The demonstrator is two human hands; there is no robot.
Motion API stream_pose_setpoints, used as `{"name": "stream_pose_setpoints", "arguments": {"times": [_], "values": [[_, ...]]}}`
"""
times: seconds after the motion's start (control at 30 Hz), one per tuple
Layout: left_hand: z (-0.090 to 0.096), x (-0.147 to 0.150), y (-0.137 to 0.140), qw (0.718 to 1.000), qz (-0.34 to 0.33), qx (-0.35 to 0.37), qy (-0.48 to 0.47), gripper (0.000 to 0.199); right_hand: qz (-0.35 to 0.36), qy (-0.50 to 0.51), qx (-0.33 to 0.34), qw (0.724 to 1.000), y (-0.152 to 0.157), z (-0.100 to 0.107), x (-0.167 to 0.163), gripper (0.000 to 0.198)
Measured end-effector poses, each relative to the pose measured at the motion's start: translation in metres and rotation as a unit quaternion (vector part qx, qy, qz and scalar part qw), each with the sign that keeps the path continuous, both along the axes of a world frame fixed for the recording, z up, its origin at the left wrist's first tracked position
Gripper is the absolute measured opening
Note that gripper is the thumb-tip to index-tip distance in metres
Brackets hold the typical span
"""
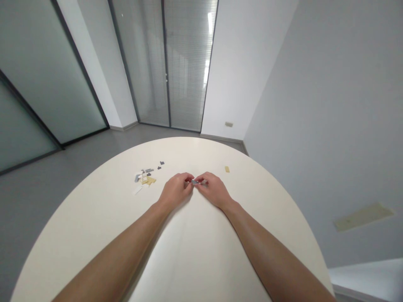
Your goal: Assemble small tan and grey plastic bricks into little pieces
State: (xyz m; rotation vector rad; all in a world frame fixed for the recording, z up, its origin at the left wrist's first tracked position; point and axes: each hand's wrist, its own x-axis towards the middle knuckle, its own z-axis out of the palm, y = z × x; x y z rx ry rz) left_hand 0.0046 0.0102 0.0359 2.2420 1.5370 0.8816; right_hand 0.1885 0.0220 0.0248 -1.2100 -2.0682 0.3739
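Head view: both hands meet over the round table (252, 235), w/ the left hand (175, 191) and right hand (214, 189) pinching one small grey piece (195, 182) between their fingertips, just above the tabletop near its middle. Piece is tiny and partly hidden, prob. a little plastic brick, so likely light, stiff, a bit slick; best gripped by its short ends w/ thumb and forefinger. Left of the hands lies a loose pile of parts (145, 178), grey, tan and white. Right of the hands, apart, sits a tan tile (227, 169).
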Motion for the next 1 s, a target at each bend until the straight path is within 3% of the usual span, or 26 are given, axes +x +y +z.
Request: {"name": "stream_pose_setpoints", "arguments": {"times": [1.0], "values": [[0.0001,0.0003,-0.0012,1.000,-0.009,-0.005,-0.004,0.018,-0.010,-0.004,-0.011,1.000,-0.0017,0.0006,-0.0016,0.013]]}}
